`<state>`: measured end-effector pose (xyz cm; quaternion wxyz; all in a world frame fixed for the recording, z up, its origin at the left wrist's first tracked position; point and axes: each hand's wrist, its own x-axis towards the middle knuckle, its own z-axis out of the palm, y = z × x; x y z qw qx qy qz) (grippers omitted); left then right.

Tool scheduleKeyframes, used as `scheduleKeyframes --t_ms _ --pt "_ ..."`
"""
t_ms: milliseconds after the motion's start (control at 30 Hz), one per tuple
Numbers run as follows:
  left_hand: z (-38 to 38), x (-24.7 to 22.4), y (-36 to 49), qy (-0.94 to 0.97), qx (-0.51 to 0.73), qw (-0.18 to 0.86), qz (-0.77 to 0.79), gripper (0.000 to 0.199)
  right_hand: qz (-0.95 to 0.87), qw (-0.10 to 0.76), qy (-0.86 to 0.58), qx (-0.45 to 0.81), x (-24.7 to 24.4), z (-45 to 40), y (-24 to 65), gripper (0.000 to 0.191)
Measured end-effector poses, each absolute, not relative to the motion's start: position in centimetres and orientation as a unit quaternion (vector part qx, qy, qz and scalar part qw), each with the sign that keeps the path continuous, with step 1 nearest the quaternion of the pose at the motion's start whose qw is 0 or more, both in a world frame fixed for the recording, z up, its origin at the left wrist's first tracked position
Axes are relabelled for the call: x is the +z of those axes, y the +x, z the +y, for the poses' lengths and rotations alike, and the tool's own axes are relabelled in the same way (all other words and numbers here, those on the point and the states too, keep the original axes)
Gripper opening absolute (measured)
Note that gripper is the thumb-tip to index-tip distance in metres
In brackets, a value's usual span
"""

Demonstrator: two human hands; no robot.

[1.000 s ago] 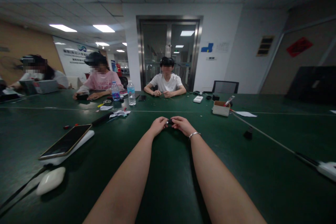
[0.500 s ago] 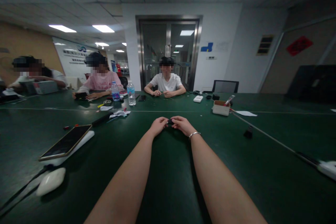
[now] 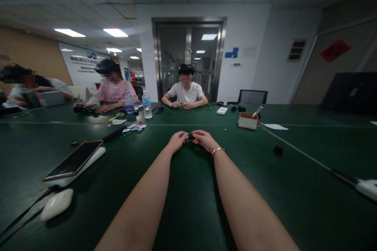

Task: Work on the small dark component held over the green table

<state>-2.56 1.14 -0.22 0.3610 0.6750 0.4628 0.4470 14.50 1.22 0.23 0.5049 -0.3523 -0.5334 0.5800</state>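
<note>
In the head view, a small dark object (image 3: 190, 136) is held just above or on the table (image 3: 194, 188), which of the two I cannot tell, between two hands at the middle of the scene; the left hand (image 3: 178, 141) has its grip closed on the object's left end, where something shiny shows; the right hand (image 3: 204, 140), below a silver bracelet (image 3: 218, 151), pinches its right end. Beyond them, to the left, lie crumpled paper (image 3: 134, 127) and two upright water bottles (image 3: 147, 105) (image 3: 129, 102); nearer on the left, a phone (image 3: 74, 160) rests on a white object (image 3: 85, 168), with a rounded white case (image 3: 57, 204) just nearer. To the right stand a small open box (image 3: 247, 121) and, nearer, a small black item (image 3: 278, 148); at the far side sits a person in a white shirt (image 3: 186, 93).
</note>
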Motion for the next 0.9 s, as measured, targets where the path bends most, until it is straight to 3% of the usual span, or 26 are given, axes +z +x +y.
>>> scheduleKeyframes --t_ms 900 --pt "1.16 -0.33 -2.58 0.673 0.456 0.360 0.457 0.029 -0.525 0.507 -0.361 0.581 0.23 1.36 14.44 0.013"
